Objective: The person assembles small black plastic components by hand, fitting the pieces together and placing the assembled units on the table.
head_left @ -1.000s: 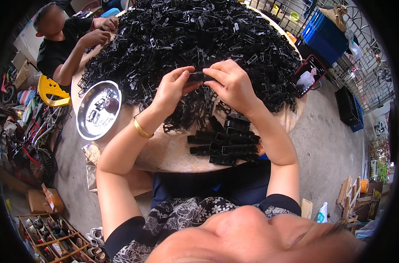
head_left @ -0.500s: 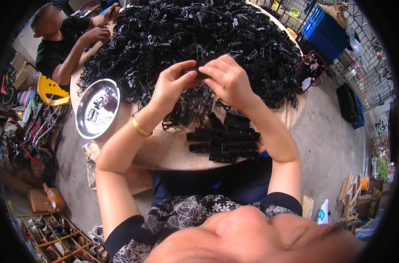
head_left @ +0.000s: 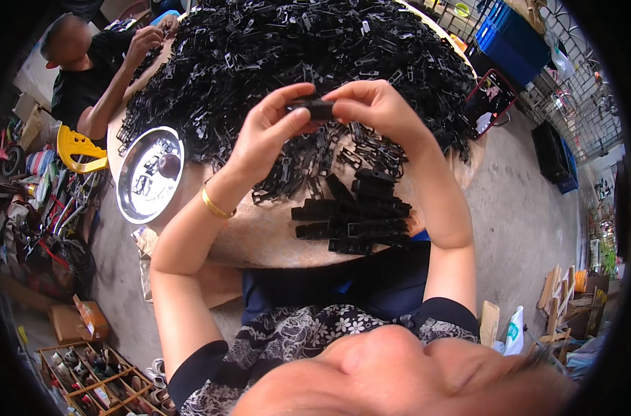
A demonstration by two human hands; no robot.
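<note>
We hold a small black clip [head_left: 314,109] up over the round table [head_left: 260,239], pinched at its ends between left hand [head_left: 263,139] and right hand [head_left: 374,111], fingers narrow on it. Below, near the table's near edge, a neat stack of clips [head_left: 357,218] sits w/ bare wood to its left. The big loose pile of clips [head_left: 295,55] fills the far side to the rim. A steel dish [head_left: 149,173] overhangs the left edge; another person [head_left: 87,76] works at the far-left edge.
</note>
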